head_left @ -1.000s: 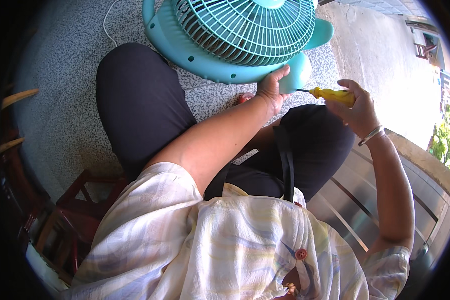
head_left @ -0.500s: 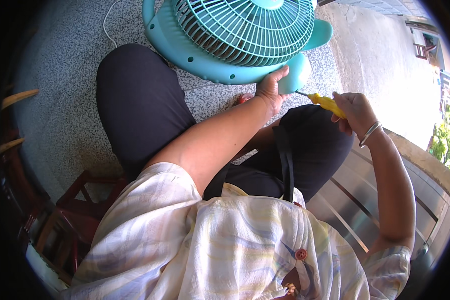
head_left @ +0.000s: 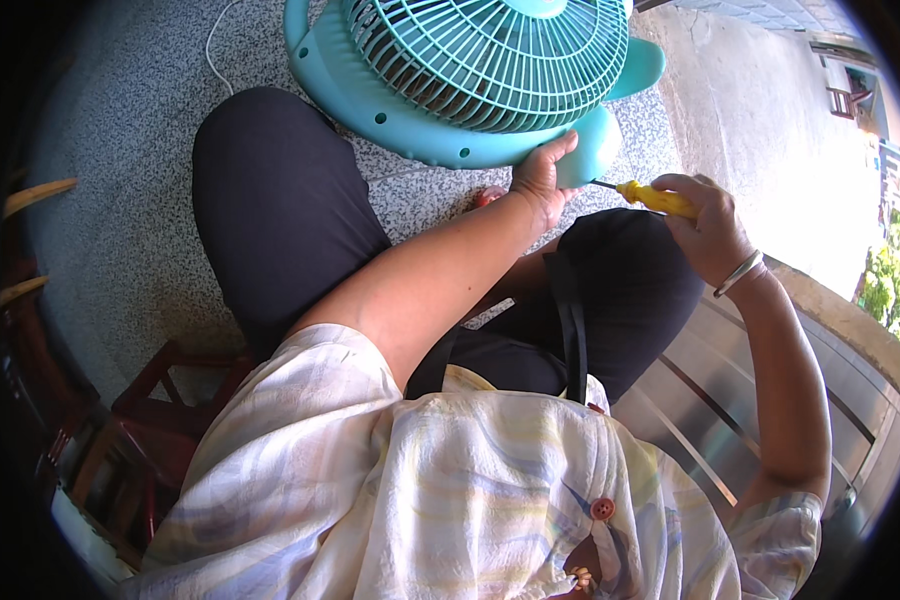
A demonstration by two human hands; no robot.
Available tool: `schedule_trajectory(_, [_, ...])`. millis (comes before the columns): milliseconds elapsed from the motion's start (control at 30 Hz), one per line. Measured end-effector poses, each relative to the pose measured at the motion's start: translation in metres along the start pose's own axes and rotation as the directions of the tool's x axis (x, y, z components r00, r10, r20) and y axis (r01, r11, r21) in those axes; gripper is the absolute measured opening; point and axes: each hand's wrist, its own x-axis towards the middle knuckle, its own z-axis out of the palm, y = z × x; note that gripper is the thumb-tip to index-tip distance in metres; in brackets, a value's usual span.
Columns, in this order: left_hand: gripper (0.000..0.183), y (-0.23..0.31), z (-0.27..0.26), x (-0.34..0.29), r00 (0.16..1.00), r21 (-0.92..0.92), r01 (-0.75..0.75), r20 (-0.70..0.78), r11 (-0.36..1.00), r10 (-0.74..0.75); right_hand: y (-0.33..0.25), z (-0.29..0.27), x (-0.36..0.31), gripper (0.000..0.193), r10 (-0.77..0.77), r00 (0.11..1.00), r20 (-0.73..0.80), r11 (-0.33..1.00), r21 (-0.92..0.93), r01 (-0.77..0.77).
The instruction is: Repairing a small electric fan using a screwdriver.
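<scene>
A turquoise electric fan with a round slatted grille lies in front of my knees. My left hand grips its near edge beside a rounded turquoise foot, the thumb on top and most fingers hidden underneath. My right hand, with a silver bangle at the wrist, is closed round the yellow handle of a screwdriver. Its dark shaft points left, and the tip meets the lower side of the foot; the exact contact spot is hidden.
Speckled terrazzo floor spreads to the left, with a thin white cord on it. A small red object lies below the fan. A dark red stool stands at lower left. Metal panels lie beside my right arm.
My right hand has rolled over the screwdriver handle, its knuckles now higher and further right. The handle lies more level. The fan and my left hand stay in place.
</scene>
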Motion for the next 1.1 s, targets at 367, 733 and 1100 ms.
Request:
schedule_trajectory(367, [0.059, 0.0, 0.0, -0.001, 1.0, 0.0, -0.001, -0.031, 1.0, 0.001, 0.006, -0.001, 0.002, 0.034, -0.012, 1.0, 0.022, 0.997, -0.08, 0.014])
schedule_trajectory(733, [0.061, 0.0, 0.001, -0.001, 1.0, -0.009, 0.0, -0.014, 1.0, 0.0, -0.009, -0.004, 0.007, 0.033, 0.076, 0.996, 0.046, 0.996, -0.052, -0.074])
schedule_trajectory(1100, [0.06, -0.001, -0.001, 0.0, 1.0, 0.003, 0.0, -0.03, 1.0, 0.0, -0.006, -0.007, 0.009, 0.041, 0.278, 0.952, 0.128, 0.961, -0.027, -0.277])
